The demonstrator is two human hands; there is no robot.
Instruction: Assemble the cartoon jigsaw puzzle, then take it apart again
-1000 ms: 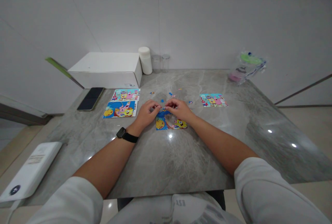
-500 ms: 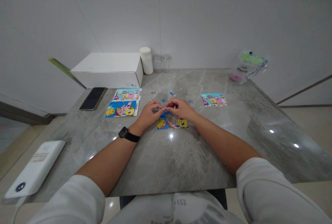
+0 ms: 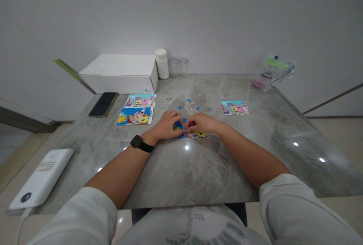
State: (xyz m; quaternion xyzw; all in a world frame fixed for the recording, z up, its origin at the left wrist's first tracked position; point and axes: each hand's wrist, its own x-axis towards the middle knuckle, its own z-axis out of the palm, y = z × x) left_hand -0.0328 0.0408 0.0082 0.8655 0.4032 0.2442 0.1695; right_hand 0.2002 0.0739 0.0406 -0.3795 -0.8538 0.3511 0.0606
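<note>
A small, partly assembled jigsaw puzzle (image 3: 198, 135) in blue and yellow cartoon print lies flat on the table before me. My left hand (image 3: 169, 125) rests over its left side, thumb and fingers apart in a curve, touching the puzzle. Above its middle, my right hand (image 3: 203, 123) has thumb and forefinger pinched on a tiny puzzle piece, mostly hidden by the fingertips. Both hands cover much of the picture. Just beyond them several loose puzzle pieces (image 3: 197, 107) are scattered, pink, blue and mixed in colour.
Two cartoon picture cards (image 3: 134, 116) lie to the left, beside a phone (image 3: 103, 104). Another cartoon picture (image 3: 236, 107) lies at right. Behind stand a white box (image 3: 119, 83), a white bottle (image 3: 162, 64) and two glasses (image 3: 183, 68). A power bank (image 3: 42, 179) and plastic bag (image 3: 272, 73) sit near the edges.
My hands, together at the puzzle's upper edge before, have come down onto it and moved slightly apart. The left hand has opened from its pinch. More loose pieces now show behind.
</note>
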